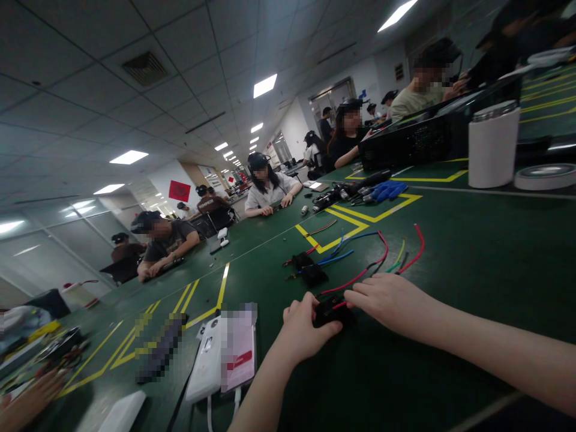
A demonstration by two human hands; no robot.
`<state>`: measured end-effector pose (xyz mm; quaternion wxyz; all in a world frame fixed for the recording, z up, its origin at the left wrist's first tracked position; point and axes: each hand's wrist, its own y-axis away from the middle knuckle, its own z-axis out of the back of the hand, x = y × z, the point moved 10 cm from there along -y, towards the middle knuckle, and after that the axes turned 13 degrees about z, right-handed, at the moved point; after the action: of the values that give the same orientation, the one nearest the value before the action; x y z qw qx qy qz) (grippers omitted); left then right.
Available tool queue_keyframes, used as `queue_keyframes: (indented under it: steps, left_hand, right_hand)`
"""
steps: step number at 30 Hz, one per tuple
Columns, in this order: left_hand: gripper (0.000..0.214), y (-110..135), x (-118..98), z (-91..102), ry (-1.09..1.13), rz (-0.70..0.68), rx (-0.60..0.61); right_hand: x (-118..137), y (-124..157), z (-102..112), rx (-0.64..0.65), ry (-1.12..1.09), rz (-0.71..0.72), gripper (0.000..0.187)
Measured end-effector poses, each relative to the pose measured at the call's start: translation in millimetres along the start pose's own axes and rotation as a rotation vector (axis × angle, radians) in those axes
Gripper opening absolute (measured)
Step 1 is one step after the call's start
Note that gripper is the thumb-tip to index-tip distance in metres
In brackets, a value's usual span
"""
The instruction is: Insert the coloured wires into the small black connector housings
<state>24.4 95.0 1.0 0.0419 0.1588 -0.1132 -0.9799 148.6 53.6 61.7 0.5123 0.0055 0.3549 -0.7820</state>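
My left hand [302, 331] is closed round a small black connector block [330, 312] on the green table [450, 252]. My right hand [387, 300] rests on the block's far side, its fingers pressed together at a red wire [355, 279] that runs out of it. Two more black blocks [308, 269] with red, blue, yellow and green wires [396, 255] lie just beyond my hands.
A phone and a white power bank [222, 357] lie at my left. Blue-handled tools [382, 191], a white canister [494, 144], a tape roll [545, 176] and a black case [414, 141] stand farther right. Several people sit along the table's far side. Yellow lines mark the table.
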Motion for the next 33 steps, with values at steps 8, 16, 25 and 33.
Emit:
queue_keyframes:
  steps: [8, 16, 25, 33]
  left_hand:
    - [0.041, 1, -2, -0.4, -0.021, -0.017, -0.001]
    - [0.040, 1, -3, -0.1, -0.030, -0.013, -0.006]
    - [0.041, -1, 0, 0.4, 0.008, -0.018, -0.016]
    - [0.040, -1, -1, -1.3, -0.001, -0.028, -0.021]
  right_hand:
    - [1, -1, 1, -0.020, 0.018, 0.017, 0.008]
    - [3, -1, 7, -0.055, 0.029, 0.017, 0.010]
    - [1, 2, -3, 0.012, -0.009, -0.005, 0.010]
    - [3, -1, 5, -0.058, 0.016, 0.011, 0.010]
